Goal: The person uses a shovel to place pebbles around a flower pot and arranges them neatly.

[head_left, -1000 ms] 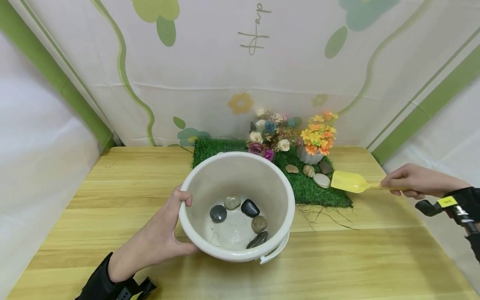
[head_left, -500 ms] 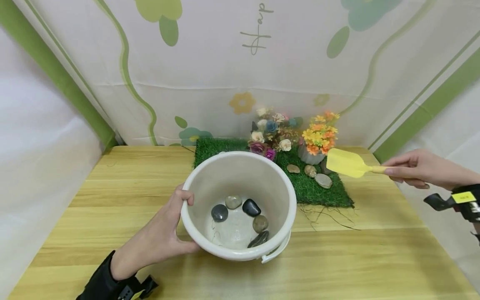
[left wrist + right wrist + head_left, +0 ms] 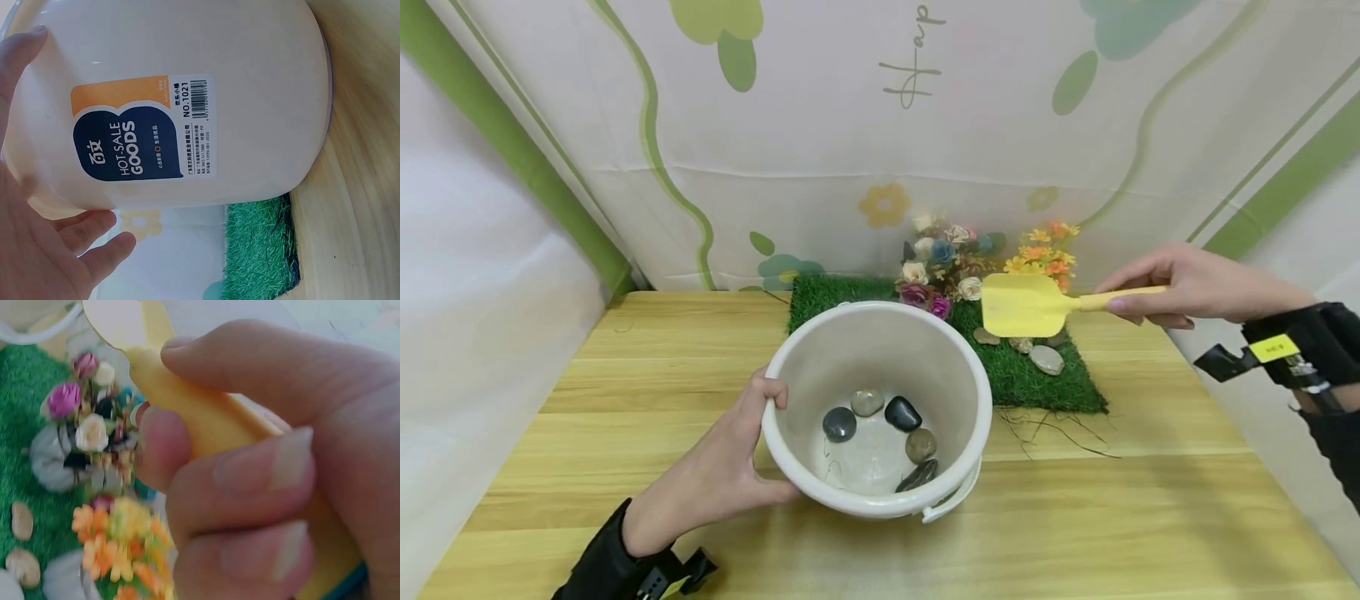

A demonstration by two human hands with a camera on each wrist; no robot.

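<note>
Head view: we see our left hand (image 3: 715, 487) curled round the white bucket's (image 3: 880, 333) near-left rim on the counter (image 3: 625, 392); five pebbles (image 3: 901, 413) lie inside. Behind the bucket, our right hand (image 3: 1187, 287) pinches the yellow shovel (image 3: 1022, 305) over the grass mat (image 3: 1037, 383).
Left wrist view: fingers (image 3: 94, 244) spread against the bucket wall (image 3: 250, 50), beside its label (image 3: 144, 128).
Right wrist view: fingers (image 3: 250, 475) pressed tight round the shovel handle (image 3: 194, 419), with the flowers (image 3: 94, 431) beyond.

You see a smooth, shiny plastic bucket (image 3: 880, 367), a yellow plastic shovel (image 3: 1026, 304), a wooden desk (image 3: 625, 375), and a fuzzy grass mat (image 3: 1037, 383).
</note>
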